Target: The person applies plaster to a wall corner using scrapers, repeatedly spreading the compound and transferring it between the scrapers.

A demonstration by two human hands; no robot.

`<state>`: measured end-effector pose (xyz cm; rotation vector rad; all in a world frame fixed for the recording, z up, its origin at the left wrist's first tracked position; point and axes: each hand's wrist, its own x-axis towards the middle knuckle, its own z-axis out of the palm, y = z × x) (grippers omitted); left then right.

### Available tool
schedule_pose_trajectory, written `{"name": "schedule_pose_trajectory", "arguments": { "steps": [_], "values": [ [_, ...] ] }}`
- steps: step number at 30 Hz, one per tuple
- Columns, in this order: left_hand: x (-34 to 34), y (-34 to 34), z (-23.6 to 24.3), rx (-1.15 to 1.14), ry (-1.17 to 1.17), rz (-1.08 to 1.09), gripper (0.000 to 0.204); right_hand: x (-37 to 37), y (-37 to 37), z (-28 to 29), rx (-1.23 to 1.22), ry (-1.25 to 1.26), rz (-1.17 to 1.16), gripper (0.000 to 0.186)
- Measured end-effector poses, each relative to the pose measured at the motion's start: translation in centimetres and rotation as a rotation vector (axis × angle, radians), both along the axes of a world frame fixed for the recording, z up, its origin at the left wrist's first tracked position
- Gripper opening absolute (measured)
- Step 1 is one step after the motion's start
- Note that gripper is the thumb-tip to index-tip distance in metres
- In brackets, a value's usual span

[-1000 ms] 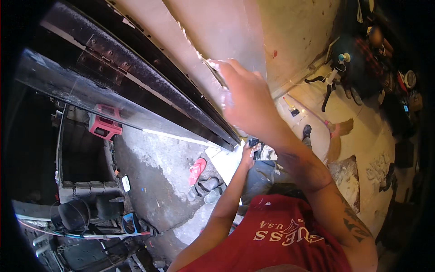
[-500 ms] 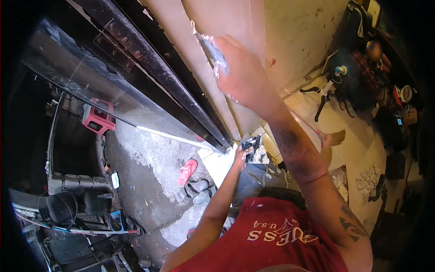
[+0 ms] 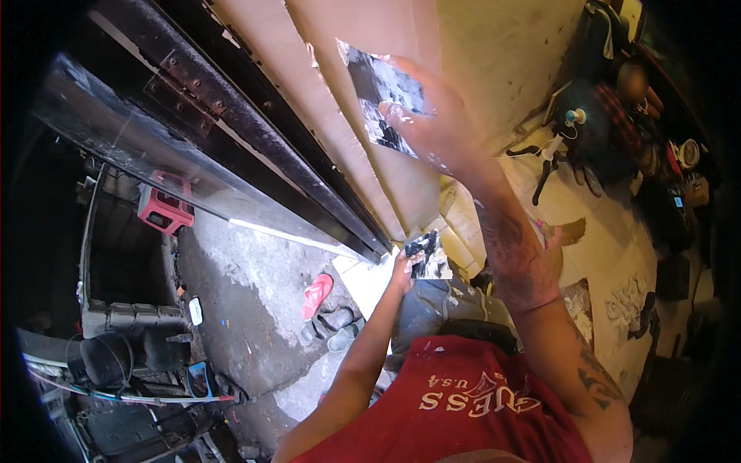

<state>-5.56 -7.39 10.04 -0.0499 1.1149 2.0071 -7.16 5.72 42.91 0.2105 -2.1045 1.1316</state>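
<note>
My right hand (image 3: 424,119) grips a wide putty knife (image 3: 365,77) smeared with white putty, its blade turned flat beside the pale door jamb (image 3: 324,92). The jamb's edge has ragged putty along its upper part. Lower down, my left hand (image 3: 401,266) holds a second putty-smeared blade (image 3: 428,255) near the foot of the jamb, above my grey trousers. The black metal door frame (image 3: 201,92), with a riveted hinge, runs diagonally left of the jamb.
On the left, a pink stool (image 3: 166,204), pink flip-flop (image 3: 316,293) with other footwear, and black clutter (image 3: 108,359) lie around an opening. On the right, a person (image 3: 625,116) is among cables, a small fan (image 3: 573,116) and bags; a broom (image 3: 567,231) lies on the tiles.
My right hand has risen along the jamb, away from me, and turned, so its blade now shows broad side up. My left hand and blade have shifted slightly left in view.
</note>
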Motion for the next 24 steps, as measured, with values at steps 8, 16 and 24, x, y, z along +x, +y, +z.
{"name": "schedule_pose_trajectory", "arguments": {
  "steps": [8, 16, 24],
  "values": [
    [0.3, -3.2, 4.2, 0.426, -0.017, 0.154, 0.022, 8.4, 7.0, -8.3, -1.058, -0.076, 0.234, 0.052],
    [1.0, 2.0, 18.5, 0.282, 0.252, 0.351, 0.026, 15.3, 5.7, -11.5, -0.893, -0.066, -0.045, 0.047],
    [3.9, 3.4, 18.4, 0.4, 0.242, 0.315, 0.021, 18.1, 4.4, -11.4, -0.568, -0.011, -0.022, 0.059]
  ]
}}
